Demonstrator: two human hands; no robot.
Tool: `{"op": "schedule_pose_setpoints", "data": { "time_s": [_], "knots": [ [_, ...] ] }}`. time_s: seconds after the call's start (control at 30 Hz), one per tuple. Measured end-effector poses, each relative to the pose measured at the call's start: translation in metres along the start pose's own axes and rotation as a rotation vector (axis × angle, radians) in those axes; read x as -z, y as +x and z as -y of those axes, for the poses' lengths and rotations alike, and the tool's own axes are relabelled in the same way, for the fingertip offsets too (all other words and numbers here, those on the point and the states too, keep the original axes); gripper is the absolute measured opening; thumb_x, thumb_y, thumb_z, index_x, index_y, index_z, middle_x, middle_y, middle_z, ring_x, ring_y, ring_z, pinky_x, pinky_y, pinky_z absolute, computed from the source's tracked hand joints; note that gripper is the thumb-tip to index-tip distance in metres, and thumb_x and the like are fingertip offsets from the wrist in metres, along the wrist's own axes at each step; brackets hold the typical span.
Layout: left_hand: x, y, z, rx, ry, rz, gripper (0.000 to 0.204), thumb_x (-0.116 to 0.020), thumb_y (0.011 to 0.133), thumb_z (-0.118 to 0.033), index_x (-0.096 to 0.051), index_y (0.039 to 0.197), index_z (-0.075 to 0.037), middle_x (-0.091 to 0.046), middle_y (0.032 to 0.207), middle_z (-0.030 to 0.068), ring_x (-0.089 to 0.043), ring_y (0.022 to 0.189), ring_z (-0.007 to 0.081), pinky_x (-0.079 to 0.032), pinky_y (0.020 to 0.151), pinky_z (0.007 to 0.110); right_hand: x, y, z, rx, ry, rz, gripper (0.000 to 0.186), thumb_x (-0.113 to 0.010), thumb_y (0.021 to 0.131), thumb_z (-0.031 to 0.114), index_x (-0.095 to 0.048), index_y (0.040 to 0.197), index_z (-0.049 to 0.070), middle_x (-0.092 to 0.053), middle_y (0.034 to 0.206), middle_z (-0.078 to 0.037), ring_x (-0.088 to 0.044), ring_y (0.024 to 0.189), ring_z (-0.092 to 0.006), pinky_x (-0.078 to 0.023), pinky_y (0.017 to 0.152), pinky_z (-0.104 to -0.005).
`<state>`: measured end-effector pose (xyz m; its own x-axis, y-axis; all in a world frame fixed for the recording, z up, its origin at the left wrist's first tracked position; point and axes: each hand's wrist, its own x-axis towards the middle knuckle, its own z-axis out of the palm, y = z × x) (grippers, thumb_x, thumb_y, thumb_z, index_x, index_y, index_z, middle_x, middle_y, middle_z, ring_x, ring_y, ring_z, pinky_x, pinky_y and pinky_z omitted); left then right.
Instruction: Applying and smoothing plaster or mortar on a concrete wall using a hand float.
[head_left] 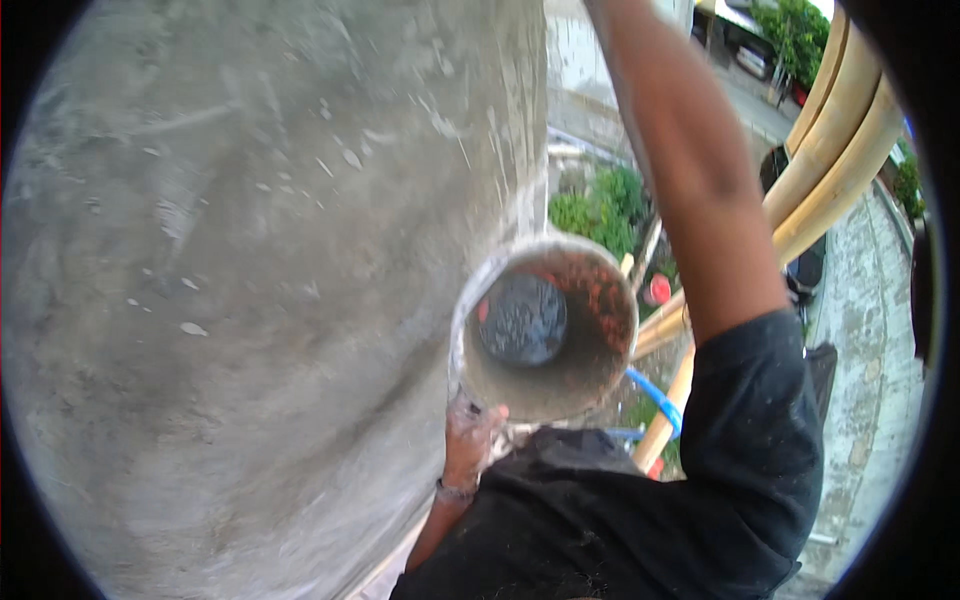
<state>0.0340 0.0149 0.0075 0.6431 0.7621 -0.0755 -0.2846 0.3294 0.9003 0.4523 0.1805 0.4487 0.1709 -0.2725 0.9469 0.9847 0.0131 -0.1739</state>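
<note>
A bucket (540, 390), coated pale around the rim with orange patches on its inner wall, hangs in the middle of the view, with dark grey wet material (522, 320) in its bottom. My left hand (472, 440), whitened with residue and wearing something round the wrist, grips the bucket's lower left rim with fingers closed on it. My right arm (700, 200) reaches up past the top edge, so that hand is out of sight. The grey plastered wall (250, 260), marked with pale streaks, fills the left side, right beside the bucket.
Bamboo poles (820, 160) stand at the right, with a blue tube (650, 390) lower down. Below are green plants (600, 210), a small red object (658, 290) and a weathered concrete strip (855, 320). A road with a parked car (750, 60) shows at top right.
</note>
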Motion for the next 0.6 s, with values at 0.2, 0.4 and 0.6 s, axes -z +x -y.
{"op": "schedule_pose_setpoints", "data": {
  "time_s": [0.2,0.4,0.6],
  "knots": [
    [0.036,0.013,0.048,0.291,-0.039,-0.096,0.028,-0.069,0.083,-0.004,-0.064,0.11,-0.001,-0.07,0.093,0.0068,-0.069,0.082,0.0166,-0.058,0.068,0.028,0.041,-0.121,0.092,0.227,0.289,0.089,0.02,-0.058,0.093,0.018,-0.07,0.105,0.007,-0.065,0.08,-0.013,-0.065,0.066,-0.0287,-0.054,0.059,-0.0374],
    [0.037,0.021,0.077,0.334,-0.082,-0.024,0.033,-0.063,0.085,0.001,-0.06,0.118,0.0,-0.068,0.107,0.0108,-0.069,0.087,0.022,-0.062,0.076,0.034,0.003,0.012,0.071,-0.054,0.171,0.009,0.03,-0.05,0.098,0.019,-0.069,0.115,0.004,-0.071,0.103,-0.021,-0.068,0.095,-0.0405,-0.055,0.083,-0.0454],
    [0.04,0.018,0.057,0.348,-0.24,-0.041,0.042,-0.059,0.086,0.004,-0.053,0.127,0.001,-0.065,0.115,0.0138,-0.068,0.098,0.0267,-0.06,0.085,0.041,0.008,-0.05,0.038,-0.275,0.184,0.164,0.034,-0.045,0.1,0.02,-0.067,0.119,0.004,-0.069,0.099,-0.027,-0.068,0.095,-0.0405,-0.054,0.081,-0.0423]
  ]
}}
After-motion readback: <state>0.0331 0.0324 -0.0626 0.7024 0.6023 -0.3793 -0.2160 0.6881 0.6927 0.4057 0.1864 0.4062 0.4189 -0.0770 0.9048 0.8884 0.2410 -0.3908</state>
